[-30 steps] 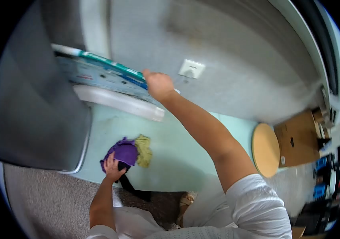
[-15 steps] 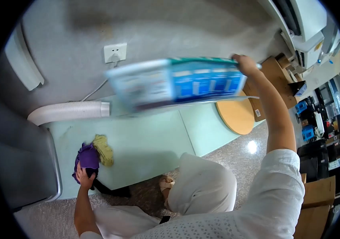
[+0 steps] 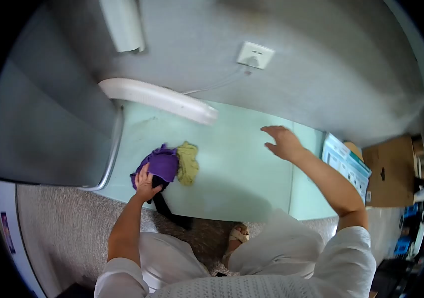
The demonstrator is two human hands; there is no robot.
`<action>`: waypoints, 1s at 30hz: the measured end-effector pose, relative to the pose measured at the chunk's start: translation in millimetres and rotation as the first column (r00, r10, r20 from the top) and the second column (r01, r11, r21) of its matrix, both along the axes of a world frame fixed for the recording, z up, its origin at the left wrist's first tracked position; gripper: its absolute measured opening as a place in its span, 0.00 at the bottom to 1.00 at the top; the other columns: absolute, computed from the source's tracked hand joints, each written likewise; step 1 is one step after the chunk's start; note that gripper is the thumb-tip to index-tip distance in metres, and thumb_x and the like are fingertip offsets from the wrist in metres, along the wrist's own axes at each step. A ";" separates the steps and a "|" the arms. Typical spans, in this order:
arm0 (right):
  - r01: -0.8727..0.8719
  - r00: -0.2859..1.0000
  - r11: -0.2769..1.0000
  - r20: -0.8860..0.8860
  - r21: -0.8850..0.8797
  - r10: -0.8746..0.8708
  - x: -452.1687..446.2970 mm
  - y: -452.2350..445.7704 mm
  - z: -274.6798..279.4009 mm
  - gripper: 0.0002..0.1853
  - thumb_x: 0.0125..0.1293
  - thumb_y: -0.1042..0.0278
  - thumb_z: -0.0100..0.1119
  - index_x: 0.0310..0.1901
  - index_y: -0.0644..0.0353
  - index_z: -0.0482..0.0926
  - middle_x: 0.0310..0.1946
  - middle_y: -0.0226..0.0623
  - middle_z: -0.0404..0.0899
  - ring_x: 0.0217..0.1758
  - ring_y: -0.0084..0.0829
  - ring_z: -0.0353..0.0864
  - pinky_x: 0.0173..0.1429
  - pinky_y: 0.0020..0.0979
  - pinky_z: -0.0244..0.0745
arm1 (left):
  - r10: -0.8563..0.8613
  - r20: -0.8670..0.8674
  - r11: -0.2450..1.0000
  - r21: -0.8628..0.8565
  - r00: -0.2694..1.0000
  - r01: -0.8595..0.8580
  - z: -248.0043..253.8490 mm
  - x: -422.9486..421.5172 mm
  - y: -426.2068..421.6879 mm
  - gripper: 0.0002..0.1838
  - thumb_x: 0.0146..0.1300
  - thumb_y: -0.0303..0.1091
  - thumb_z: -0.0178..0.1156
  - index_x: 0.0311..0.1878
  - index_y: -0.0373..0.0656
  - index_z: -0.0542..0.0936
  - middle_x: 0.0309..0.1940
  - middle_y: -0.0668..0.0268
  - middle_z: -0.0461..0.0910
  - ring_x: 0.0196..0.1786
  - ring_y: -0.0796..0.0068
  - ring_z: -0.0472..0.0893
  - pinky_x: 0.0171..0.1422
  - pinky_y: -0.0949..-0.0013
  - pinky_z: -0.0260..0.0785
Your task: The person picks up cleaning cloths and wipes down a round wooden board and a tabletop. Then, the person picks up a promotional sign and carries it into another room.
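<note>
My left hand [image 3: 147, 185] rests on a bunched purple cloth [image 3: 164, 164] and a black cloth [image 3: 172, 212], whose end hangs past the front edge of the pale green surface. Its fingers are spread over the bundle. Touching the purple cloth on its right is a yellow-green cloth [image 3: 187, 164]. My right hand [image 3: 285, 143] hovers over the surface with its fingers apart and nothing in it. To the right, a blue and white printed panel [image 3: 343, 166] lies in front of a cardboard box [image 3: 389, 171], beyond my right forearm.
A white ribbed hose [image 3: 160, 98] lies along the back left of the green surface [image 3: 237, 174]. A grey cabinet [image 3: 58, 119] stands at the left. On the wall is a socket [image 3: 255, 55] with a plugged-in cord.
My right hand has let go of the printed panel, carried from the left to the far right over the round wooden disc, and has come back leftward. My left hand has stayed on the cloths.
</note>
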State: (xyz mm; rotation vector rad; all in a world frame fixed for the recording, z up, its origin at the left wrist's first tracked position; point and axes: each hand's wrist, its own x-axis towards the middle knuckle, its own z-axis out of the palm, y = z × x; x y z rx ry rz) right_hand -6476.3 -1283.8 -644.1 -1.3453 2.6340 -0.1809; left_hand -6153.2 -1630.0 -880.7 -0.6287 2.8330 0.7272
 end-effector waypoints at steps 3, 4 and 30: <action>0.466 0.693 0.885 0.613 0.023 -0.381 -19.6 -80.2 -72.0 0.28 0.53 0.56 0.65 0.51 0.66 0.73 0.42 0.41 0.78 0.42 0.37 0.76 0.49 0.35 0.72 | 0.008 0.004 1.000 -0.001 1.000 -0.008 4.0 -0.2 2.0 0.44 0.43 0.48 0.68 0.64 0.47 0.61 0.71 0.61 0.43 0.73 0.58 0.44 0.71 0.47 0.35; 0.627 0.461 0.778 0.784 0.045 -0.417 -27.0 -102.3 -100.9 0.28 0.53 0.55 0.66 0.49 0.69 0.74 0.40 0.40 0.78 0.40 0.35 0.76 0.46 0.34 0.71 | 0.011 -0.021 1.000 0.003 1.000 -0.011 2.1 1.3 1.5 0.43 0.43 0.48 0.68 0.63 0.47 0.62 0.71 0.62 0.43 0.73 0.58 0.44 0.71 0.47 0.35; 0.871 0.486 -0.130 0.869 -0.473 0.095 -38.7 222.1 -17.1 0.21 0.64 0.61 0.53 0.54 0.66 0.70 0.54 0.40 0.74 0.58 0.33 0.71 0.65 0.35 0.61 | 0.190 0.418 0.981 -0.122 0.888 -0.153 39.7 -26.2 29.0 0.48 0.42 0.49 0.66 0.67 0.43 0.56 0.72 0.60 0.37 0.73 0.54 0.43 0.71 0.40 0.33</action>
